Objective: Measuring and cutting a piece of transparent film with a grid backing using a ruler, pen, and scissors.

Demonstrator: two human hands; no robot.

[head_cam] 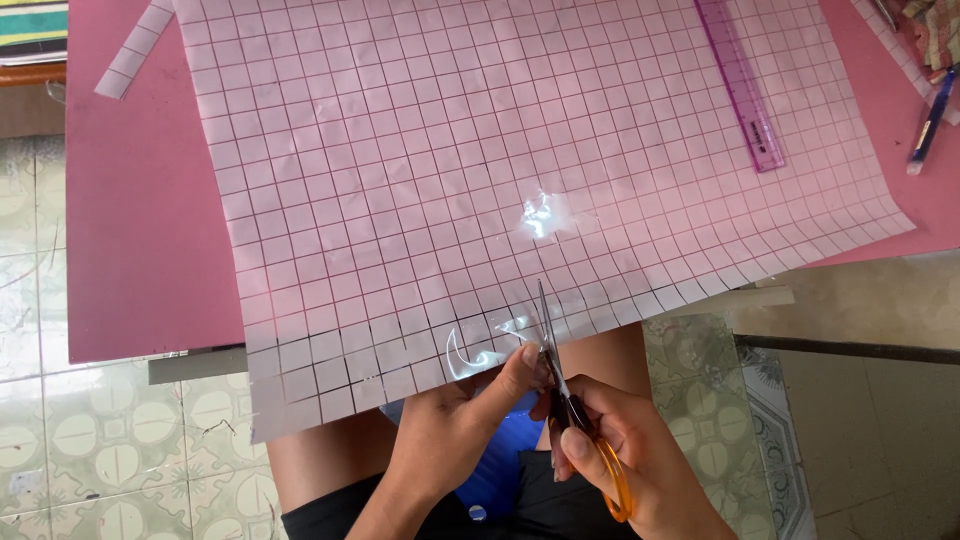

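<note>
Pink table [140, 250]; scissors [570, 400] half hidden by right hand [640, 450]

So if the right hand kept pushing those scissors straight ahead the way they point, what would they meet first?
The right hand aims the scissors up the clear gridded sheet, so they would meet more of that sheet first. Beyond that the line looks free; the purple ruler lies off to the right.

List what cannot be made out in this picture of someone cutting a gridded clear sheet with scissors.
Head view:
- Lower blade of the scissors: hidden under the gridded sheet.
- Left hand fingers: tucked beneath the sheet, only the thumb shows.
- Purple ruler: cut off by the top edge; markings too small.
- Pen: tip too small.
- Blue thing on the lap: covered by both hands.
</note>
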